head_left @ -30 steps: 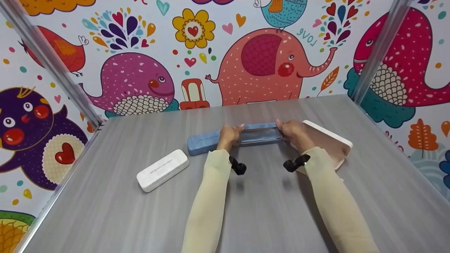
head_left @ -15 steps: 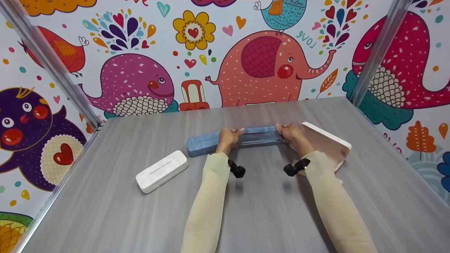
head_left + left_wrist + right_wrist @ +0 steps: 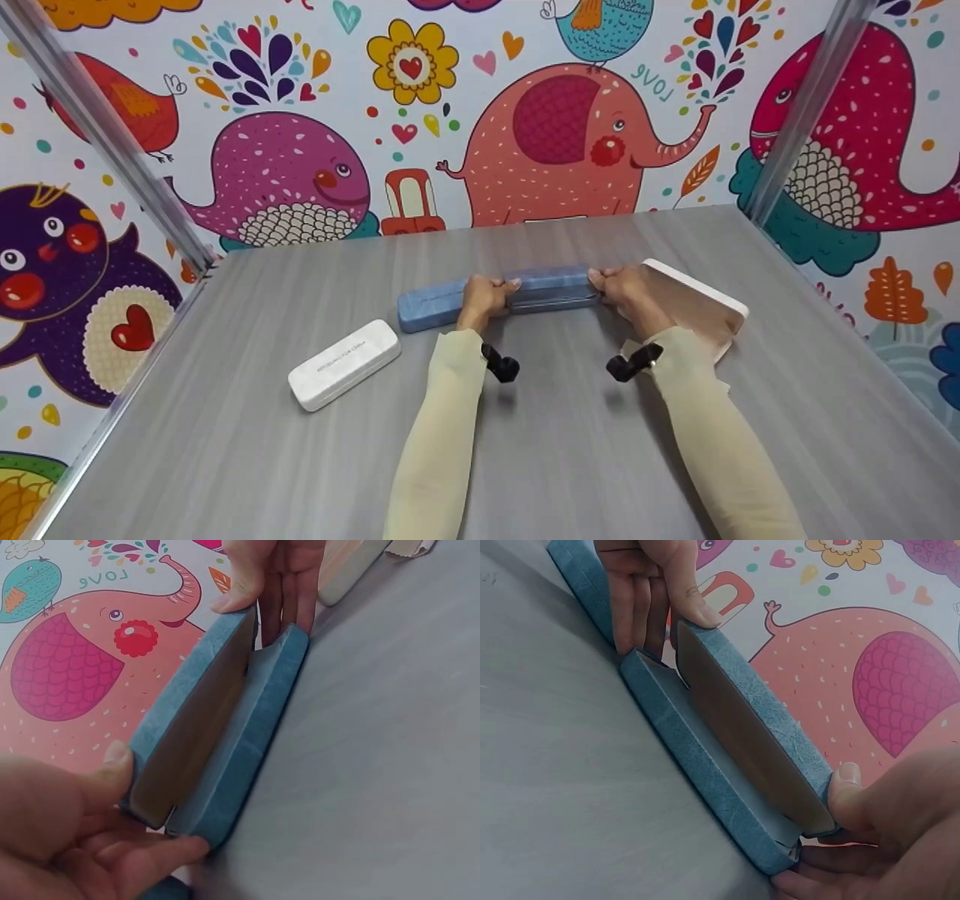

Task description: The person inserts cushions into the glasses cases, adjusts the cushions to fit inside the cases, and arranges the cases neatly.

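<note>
A blue glasses case (image 3: pixel 553 279) lies between my two hands with its lid partly raised. My left hand (image 3: pixel 484 298) grips its left end, and my right hand (image 3: pixel 631 296) grips the right end. In the left wrist view, the left thumb (image 3: pixel 118 761) presses the lid while the fingers lie along the base (image 3: pixel 251 754). The right thumb (image 3: pixel 847 784) does likewise in the right wrist view, with fingers under the lower end. Inside the lid is a brownish lining (image 3: pixel 735 742). Just left of my left hand sits a second blue glasses case (image 3: pixel 431 305), closed.
A closed white glasses case (image 3: pixel 345 365) with printed lettering lies at the left front. Beyond my right forearm leans a white-edged box (image 3: pixel 697 300) with a tan face. The grey table (image 3: pixel 247 465) meets cartoon-patterned walls (image 3: pixel 300 172) at the back and sides.
The lid of the held blue glasses case has tipped lower toward its base, narrowing the opening. Both hands have come down slightly and keep their grip on its ends.
</note>
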`<state>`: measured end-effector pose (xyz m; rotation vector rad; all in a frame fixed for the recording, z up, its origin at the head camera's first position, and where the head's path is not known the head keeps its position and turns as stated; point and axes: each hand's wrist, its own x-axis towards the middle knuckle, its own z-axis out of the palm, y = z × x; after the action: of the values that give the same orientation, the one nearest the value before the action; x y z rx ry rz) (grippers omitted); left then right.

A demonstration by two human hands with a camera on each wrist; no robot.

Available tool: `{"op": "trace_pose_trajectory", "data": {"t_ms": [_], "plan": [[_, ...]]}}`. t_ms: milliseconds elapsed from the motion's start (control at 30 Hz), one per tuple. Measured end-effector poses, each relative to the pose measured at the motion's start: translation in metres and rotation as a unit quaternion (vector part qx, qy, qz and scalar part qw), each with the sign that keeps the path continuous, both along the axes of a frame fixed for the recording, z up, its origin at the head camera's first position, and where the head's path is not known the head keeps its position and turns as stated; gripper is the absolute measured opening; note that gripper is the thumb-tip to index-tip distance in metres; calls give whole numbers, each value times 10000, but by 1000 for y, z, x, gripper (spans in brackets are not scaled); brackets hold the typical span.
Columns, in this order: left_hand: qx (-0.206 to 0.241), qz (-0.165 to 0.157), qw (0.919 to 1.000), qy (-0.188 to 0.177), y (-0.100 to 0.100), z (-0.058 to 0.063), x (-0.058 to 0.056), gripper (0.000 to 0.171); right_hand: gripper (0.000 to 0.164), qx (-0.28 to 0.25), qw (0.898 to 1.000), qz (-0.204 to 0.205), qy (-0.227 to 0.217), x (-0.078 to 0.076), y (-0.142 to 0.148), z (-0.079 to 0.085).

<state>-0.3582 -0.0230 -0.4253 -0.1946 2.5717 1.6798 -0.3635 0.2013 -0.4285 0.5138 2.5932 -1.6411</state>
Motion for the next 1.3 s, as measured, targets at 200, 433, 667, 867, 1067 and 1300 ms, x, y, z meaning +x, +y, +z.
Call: {"op": "trace_pose_trajectory", "data": {"t_ms": [200, 433, 667, 867, 1067, 1300], "plan": [[-218, -70, 9997, 45, -1, -1, 2, 51, 35, -49, 9996, 51, 288, 3, 0, -3], [-489, -105, 9987, 110, -2, -1, 3, 35, 38, 432, 9982, 308, 284, 6, 0, -3], [-874, -283, 9951, 357, -2, -1, 4, 46, 39, 379, 9956, 446, 737, -40, 25, -60], [-1282, -323, 9895, 589, -1, 0, 7, 46, 35, 676, 9953, 474, 499, -29, 17, -45], [-1022, -65, 9934, 516, 2, -1, 9, 46, 48, 1041, 9924, 394, 527, -46, 26, -63], [-1113, -76, 9883, 1040, 8, -3, 15, 56, 50, 1184, 9911, 604, -93, 0, 2, -5]]}}
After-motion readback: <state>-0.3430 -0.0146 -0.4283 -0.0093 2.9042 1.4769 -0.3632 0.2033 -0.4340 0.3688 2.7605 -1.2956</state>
